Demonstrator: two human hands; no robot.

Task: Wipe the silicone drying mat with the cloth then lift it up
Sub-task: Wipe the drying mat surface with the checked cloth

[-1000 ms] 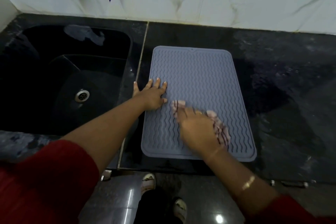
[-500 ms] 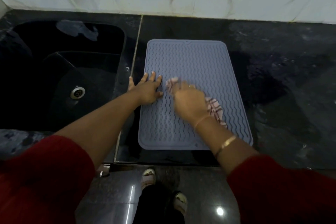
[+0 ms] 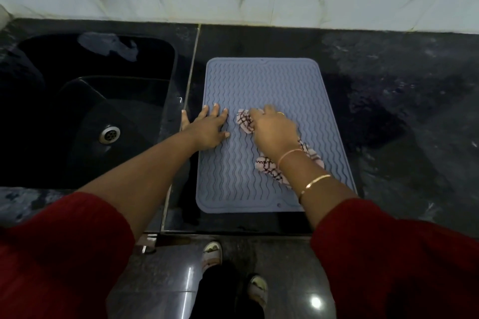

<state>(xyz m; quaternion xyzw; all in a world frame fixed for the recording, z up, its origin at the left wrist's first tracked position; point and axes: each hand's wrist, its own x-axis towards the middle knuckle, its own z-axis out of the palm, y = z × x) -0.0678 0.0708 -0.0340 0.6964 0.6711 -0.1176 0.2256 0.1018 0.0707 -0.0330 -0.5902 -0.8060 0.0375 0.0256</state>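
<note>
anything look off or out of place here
Nothing serious. The drying mat lies flat and whole on the counter. One oddity: a pale patch on the dark sink's back wall, too unclear to identify.

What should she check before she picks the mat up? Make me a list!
1. Cloth in hand: ok, the right hand presses it on the silicone drying mat.
2. Mat held steady: ok, the left hand lies flat on its left edge.
3. Mat flat on the counter: ok, no corner is curled up.
4. Nothing else on the mat: ok, only the hands and cloth.
5. Whole mat wiped: cannot tell, the far half shows no sign either way.
6. A hand free to lift: not ok, both are pressing down.
</note>
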